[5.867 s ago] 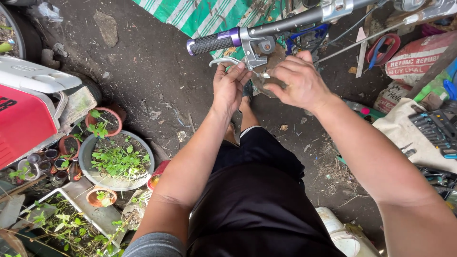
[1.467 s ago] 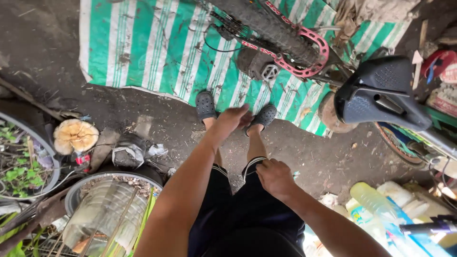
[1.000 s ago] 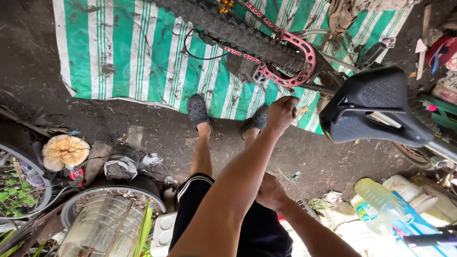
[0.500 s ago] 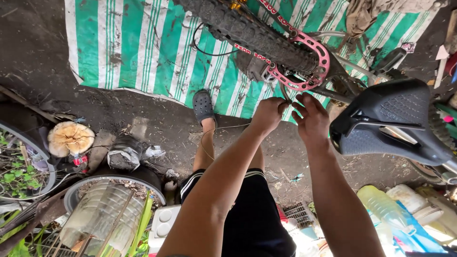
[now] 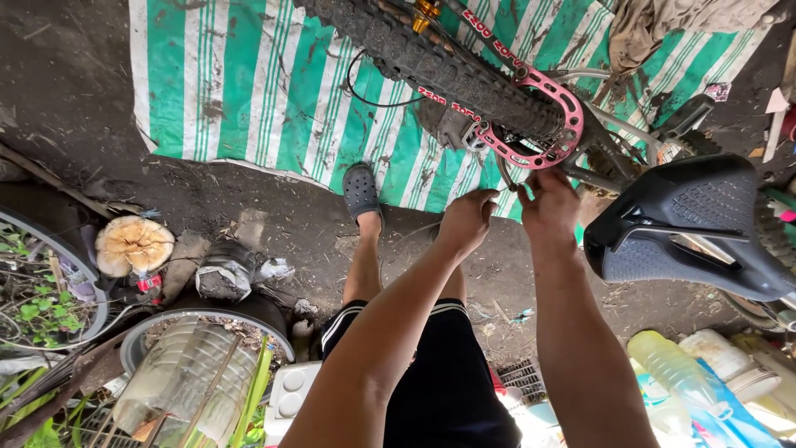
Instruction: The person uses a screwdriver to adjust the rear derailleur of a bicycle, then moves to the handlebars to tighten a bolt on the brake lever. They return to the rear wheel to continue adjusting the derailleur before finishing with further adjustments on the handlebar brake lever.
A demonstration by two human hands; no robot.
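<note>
Head view, single frame

Item: pink chainring (image 5: 535, 124), a flat ring with cut-out windows, mounted on an upturned bicycle at far right of centre, just right of the black knobby tyre (image 5: 448, 62). Judged stiff metal, hard-edged and likely greasy, so slippery on the face; being fixed to the crank, it would not lift free. Best taken by the rim between the windows, or worked at its lower edge.

Left hand (image 5: 466, 220): raised just below the ring's lower left edge, fingers pinched narrow on a thin dark piece, possibly a small tool or cable end; too small to tell which. Not touching the ring itself, as far as could be seen.

Right hand (image 5: 549, 207): directly beneath the ring's lower edge, fingers curled and closed at its underside. Whether it gripped a part there or only pressed against it could not be told.

Surroundings: black saddle (image 5: 692, 224) at right, near the right forearm. Green and white striped tarp (image 5: 249, 75) lay on the dirt ground beneath the bicycle, at far side. Grey clog (image 5: 361, 189) on the person's foot at the tarp's near edge. Plastic bottle (image 5: 667, 365) at near right. Potted plants (image 5: 37, 303) at left
</note>
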